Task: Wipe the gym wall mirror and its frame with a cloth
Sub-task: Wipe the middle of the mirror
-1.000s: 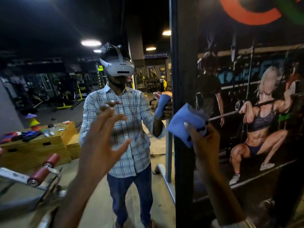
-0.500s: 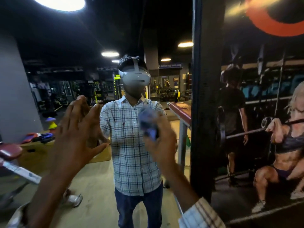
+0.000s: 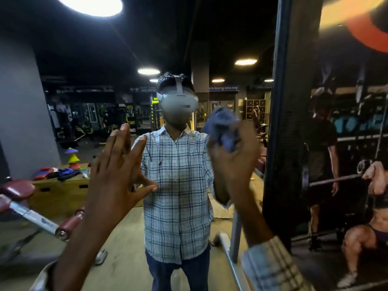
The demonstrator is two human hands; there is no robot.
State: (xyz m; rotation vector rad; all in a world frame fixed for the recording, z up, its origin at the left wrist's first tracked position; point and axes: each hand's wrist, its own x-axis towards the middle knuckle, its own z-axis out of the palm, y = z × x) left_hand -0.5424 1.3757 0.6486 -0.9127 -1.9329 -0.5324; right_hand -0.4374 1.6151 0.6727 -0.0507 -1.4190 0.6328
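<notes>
Mirror (image 3: 220,28) fills the left and middle of the view, its glass showing a dim gym with round ceiling lights. To its right hangs a large poster (image 3: 354,127) of people lifting barbells. Between the two runs the frame (image 3: 291,122), a dark upright strip from top to bottom.

In the glass stands the reflected person (image 3: 178,196) in a checked shirt and dark trousers, wearing a grey headset (image 3: 178,102). Left of that reflection, also in the glass, is a wooden box (image 3: 58,194) with coloured straps and cones on top.

The left hand (image 3: 117,171) is raised in front of the glass left of centre. Its grip is wide open, fingers straight and spread, and it has hold of nothing. Whether it touches the glass cannot be told.

The right hand (image 3: 233,164) is raised right of centre, just left of the frame. Its grip is closed round the cloth (image 3: 222,129). The cloth is blue and bunched, sticks up above the fingers and is held at the glass near head height, blurred.
</notes>
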